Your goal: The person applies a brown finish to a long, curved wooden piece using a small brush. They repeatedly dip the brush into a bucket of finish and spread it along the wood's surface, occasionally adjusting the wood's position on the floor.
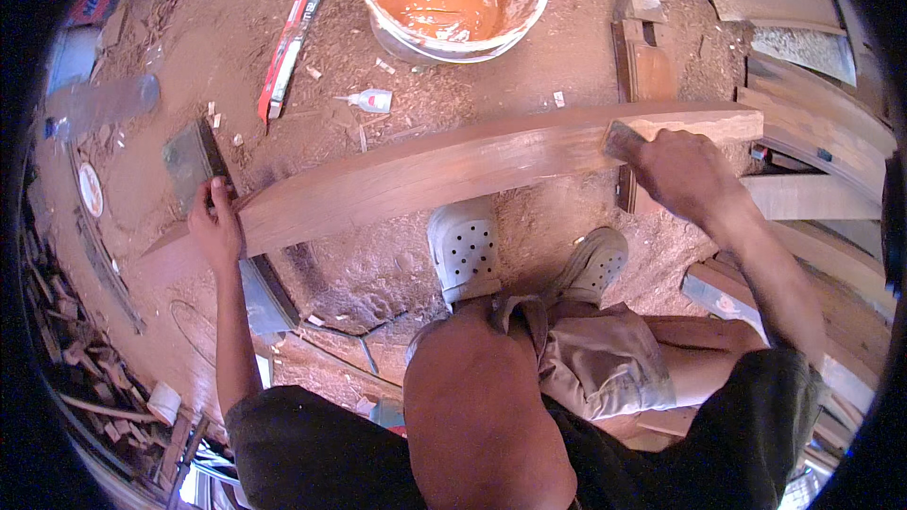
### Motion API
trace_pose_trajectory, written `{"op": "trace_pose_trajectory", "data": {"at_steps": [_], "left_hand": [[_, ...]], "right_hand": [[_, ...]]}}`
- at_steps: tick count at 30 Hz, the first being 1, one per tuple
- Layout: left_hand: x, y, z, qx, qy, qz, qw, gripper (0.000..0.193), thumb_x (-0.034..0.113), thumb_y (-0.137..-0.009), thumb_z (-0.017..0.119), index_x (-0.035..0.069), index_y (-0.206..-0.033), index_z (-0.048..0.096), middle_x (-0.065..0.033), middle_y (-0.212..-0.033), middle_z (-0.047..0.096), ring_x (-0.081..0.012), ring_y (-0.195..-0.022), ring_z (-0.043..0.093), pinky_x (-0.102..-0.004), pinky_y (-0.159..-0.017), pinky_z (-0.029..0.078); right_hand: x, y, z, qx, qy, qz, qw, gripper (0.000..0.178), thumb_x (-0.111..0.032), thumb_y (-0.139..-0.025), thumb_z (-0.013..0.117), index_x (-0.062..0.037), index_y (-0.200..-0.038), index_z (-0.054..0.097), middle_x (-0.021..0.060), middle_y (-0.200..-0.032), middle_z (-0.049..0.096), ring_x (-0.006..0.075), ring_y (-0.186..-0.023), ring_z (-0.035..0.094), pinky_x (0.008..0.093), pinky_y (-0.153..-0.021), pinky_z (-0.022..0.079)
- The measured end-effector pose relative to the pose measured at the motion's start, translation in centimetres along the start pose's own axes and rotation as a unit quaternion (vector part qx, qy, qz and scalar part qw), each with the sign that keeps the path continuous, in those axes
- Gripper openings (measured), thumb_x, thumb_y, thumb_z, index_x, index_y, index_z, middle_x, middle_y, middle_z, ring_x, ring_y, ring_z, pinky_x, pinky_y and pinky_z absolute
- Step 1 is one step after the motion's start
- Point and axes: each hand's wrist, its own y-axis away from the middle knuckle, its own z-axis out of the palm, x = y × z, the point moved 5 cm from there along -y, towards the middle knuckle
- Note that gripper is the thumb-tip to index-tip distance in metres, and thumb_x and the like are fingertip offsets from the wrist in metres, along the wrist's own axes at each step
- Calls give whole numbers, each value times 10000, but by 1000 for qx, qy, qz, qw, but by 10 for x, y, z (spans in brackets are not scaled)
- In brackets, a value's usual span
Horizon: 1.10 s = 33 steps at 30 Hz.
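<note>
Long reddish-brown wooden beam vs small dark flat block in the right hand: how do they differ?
Size: the long reddish-brown wooden beam spans most of the view; the small dark flat block fits in the right hand.
Colour: the beam is reddish-brown, the block darker and greyer.
Visibility: most of the beam is exposed; the hand covers part of the block.
Shared: each has a hand at it, the left hand at the beam.

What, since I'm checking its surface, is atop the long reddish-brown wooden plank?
A dark, flat block in the right hand, toward the right end of the plank; the left hand touches its left part. Wood beneath them is covered.
</note>
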Motion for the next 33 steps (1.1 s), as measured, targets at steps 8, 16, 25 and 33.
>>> {"op": "trace_pose_trajectory", "data": {"at_steps": [8, 16, 25, 33], "left_hand": [[7, -4, 4, -45, 14, -76, 996, 432, 394, -1019, 520, 0, -1051, 694, -157, -858, 726, -270, -794, 693, -377, -704, 506], [-1, -3, 9, -19, -7, -30, 999, 425, 395, -1022, 508, 17, -1051, 698, -143, -866, 730, -246, -818, 695, -368, -725, 506], [2, -6, 8, -10, 8, -37, 999, 427, 390, -1022, 520, -1, -1037, 690, -154, -869, 732, -252, -798, 692, -378, -726, 507], [10, -7, 5, -27, -13, -60, 998, 423, 378, -1017, 530, -15, -984, 685, -152, -847, 728, -264, -789, 695, -381, -737, 511]], "right_hand": [[-47, 37, 71, 289, -499, 2, 817, 460, -175, -1016, 514, -121, -1471, 468, 171, -1310, 627, 321, -1125, 645, 423, -970, 493], [-140, 21, 102, 345, -577, -44, 739, 537, -205, -1022, 530, -76, -1516, 362, 182, -1170, 680, 309, -917, 709, 396, -766, 568], [-194, -17, 106, 223, -511, 71, 827, 638, -128, -955, 600, -249, -1532, 356, 253, -857, 678, 435, -749, 689, 485, -657, 567], [-192, -11, 89, 297, -475, -14, 828, 662, -127, -932, 631, -247, -1528, 369, 219, -792, 659, 397, -647, 665, 477, -588, 565]]}}
